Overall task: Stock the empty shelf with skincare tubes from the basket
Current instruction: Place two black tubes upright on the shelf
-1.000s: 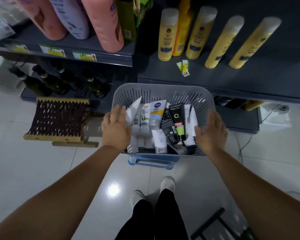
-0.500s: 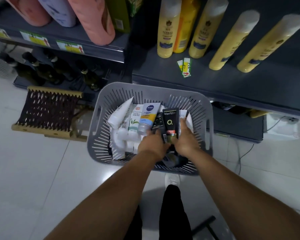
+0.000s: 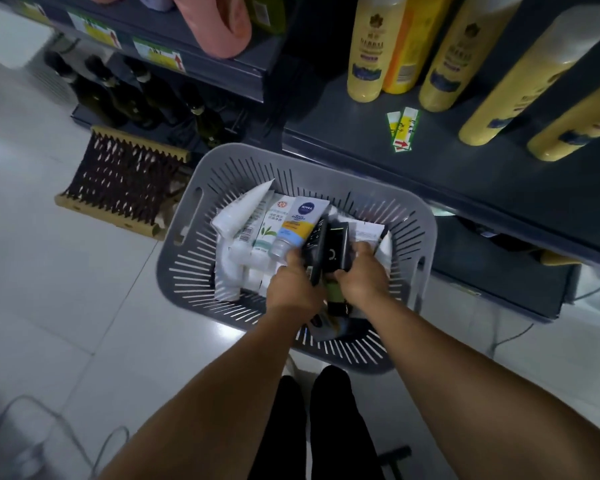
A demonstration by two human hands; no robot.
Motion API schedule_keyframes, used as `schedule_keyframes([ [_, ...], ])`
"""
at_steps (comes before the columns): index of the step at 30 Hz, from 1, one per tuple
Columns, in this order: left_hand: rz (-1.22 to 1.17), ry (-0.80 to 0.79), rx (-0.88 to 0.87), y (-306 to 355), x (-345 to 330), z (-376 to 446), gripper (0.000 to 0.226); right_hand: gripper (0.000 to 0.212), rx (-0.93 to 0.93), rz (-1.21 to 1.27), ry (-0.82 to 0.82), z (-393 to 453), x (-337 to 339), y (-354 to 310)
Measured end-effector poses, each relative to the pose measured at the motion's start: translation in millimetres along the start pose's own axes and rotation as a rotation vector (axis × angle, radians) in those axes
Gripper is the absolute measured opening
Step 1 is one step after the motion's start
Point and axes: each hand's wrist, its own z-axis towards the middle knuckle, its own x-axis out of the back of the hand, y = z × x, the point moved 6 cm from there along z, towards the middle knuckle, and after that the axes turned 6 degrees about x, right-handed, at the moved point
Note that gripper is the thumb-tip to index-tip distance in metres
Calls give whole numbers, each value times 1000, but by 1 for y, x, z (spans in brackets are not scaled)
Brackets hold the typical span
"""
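Inside the grey slotted basket [image 3: 201, 216], left hand [image 3: 293, 284] grips a dark tube [image 3: 314, 245]; right hand [image 3: 362, 275] grips the black Men tube [image 3: 336, 245].

- Two bare forearms run up from the bottom corners of the head view, uncovered along their whole visible length; no sleeve edge shows on either.
- The left hand [image 3: 293, 287] and the right hand [image 3: 361, 278] are ungloved, seen from the back, knuckles facing the camera.
- Wrists carry nothing: no watch, band or bracelet can be made out, and no ring shows on the fingers in view.
- Black trousers [image 3: 312, 427] cover both legs, plain and unpatterned, a narrow gap separating the two legs.
- A pale shoe tip [image 3: 291, 367] peeks out beside the left trouser leg, mostly hidden by the forearm.
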Motion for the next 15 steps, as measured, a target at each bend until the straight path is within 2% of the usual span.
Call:
schedule_keyframes([
  [4,-389,-196,57,-5,0,-6,75,26,-7,62,12,-6,1,3],
  [6,-558,-304,24,-4,3,-11,70,23,-1,161,41,-12,9,0],
  [8,-605,-350,-66,2,15,-20,57,23,45,191,62,-21,21,-9],
  [10,-626,-351,-156,13,33,-33,54,12,96,199,80,-30,34,-21],
  [13,-658,-295,-229,30,61,-48,29,34,138,265,149,-48,60,-42],
  [15,-644,-254,-274,44,79,-61,21,40,179,287,215,-65,82,-58],
])
